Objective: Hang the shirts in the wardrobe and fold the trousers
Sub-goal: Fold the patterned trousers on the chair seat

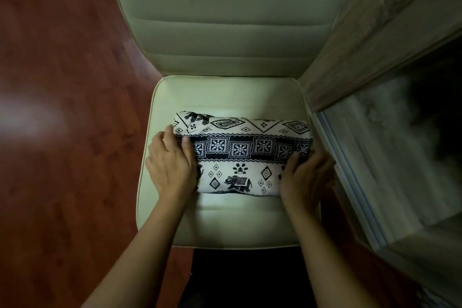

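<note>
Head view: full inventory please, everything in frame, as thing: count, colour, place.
folded trousers: 1, white with dark elephant and geometric print, lying across the chair seat
chair: 1, cream, centre, ribbed backrest at top
floor: 1, red-brown wood, left
wood-grain panel: 1, grey-brown, upper right, next to the chair
glossy panel: 1, grey, lower right, too blurred to identify
dark clothing: 1, black, bottom centre, in front of the seat edge
left hand: 1, holds the trousers' left end, thumb on top
right hand: 1, holds the trousers' right end, fingers blurred
</note>
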